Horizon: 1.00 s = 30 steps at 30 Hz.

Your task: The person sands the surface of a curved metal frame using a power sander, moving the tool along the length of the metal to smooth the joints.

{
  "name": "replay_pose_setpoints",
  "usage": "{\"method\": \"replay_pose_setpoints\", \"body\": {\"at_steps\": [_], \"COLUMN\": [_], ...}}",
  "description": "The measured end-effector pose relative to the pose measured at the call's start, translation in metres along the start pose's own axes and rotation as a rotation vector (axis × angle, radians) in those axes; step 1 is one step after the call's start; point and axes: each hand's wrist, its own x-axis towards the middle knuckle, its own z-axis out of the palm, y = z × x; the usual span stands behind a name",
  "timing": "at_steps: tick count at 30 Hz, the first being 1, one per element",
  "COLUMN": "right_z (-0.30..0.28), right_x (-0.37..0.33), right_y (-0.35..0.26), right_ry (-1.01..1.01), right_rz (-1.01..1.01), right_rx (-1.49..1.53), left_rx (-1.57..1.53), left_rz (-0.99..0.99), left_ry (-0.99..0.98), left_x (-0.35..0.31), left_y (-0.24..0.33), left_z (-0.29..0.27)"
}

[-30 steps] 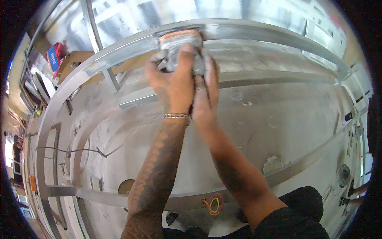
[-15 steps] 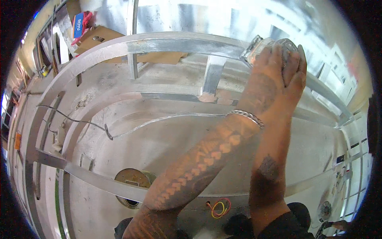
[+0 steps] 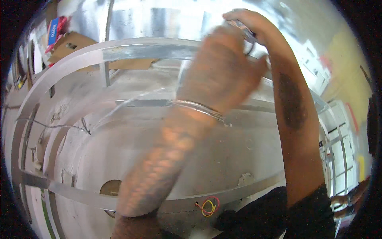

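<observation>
A curved light-grey frame (image 3: 147, 51) spans the view, with bare metallic-looking stretches along its upper rail. Above that rail my right hand (image 3: 254, 26) is closed around a dusty grey hand tool (image 3: 240, 27), mostly covered by fingers. My left hand (image 3: 223, 67), with a silvery bracelet at the wrist, is smeared by motion. It lies in front of the upper rail, just below the tool; its thumb points toward the right forearm, and its fingers cannot be made out. A thin cord (image 3: 63, 126) runs inside the frame toward my left wrist.
Red and yellow wires (image 3: 208, 208) stick out of the lower rail. A round piece (image 3: 110, 187) lies beyond it at left. Cardboard (image 3: 71, 48) and a blue-and-red package (image 3: 53, 32) are at upper left. Another person's hand (image 3: 341, 200) shows at lower right.
Both hands were together on the tool at the right of the upper rail. Now the tool is up and left, off the rail, in my right hand; my left hand has swung left and lower. The view has shifted.
</observation>
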Motion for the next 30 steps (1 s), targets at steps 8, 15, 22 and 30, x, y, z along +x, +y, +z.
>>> {"method": "replay_pose_setpoints", "body": {"at_steps": [8,15,22,30], "right_z": [0.048,0.029,0.019,0.028], "right_x": [0.048,0.05,0.061,0.036], "right_y": [-0.041,-0.049,-0.037,-0.044], "right_ry": [-0.204,-0.215,-0.304,-0.274], "right_rz": [0.24,0.353,0.312,0.291], "right_rx": [-0.257,-0.621,-0.642,-0.559], "left_rx": [0.233,0.092,0.143,0.183], "left_rz": [-0.37,-0.494,-0.513,-0.506], "left_ry": [-0.15,-0.118,-0.145,-0.152], "left_x": [0.033,0.032,0.029,0.027], "left_y": [-0.037,-0.07,-0.073,-0.072], "left_z": [-0.136,-0.162,-0.165,-0.163]}}
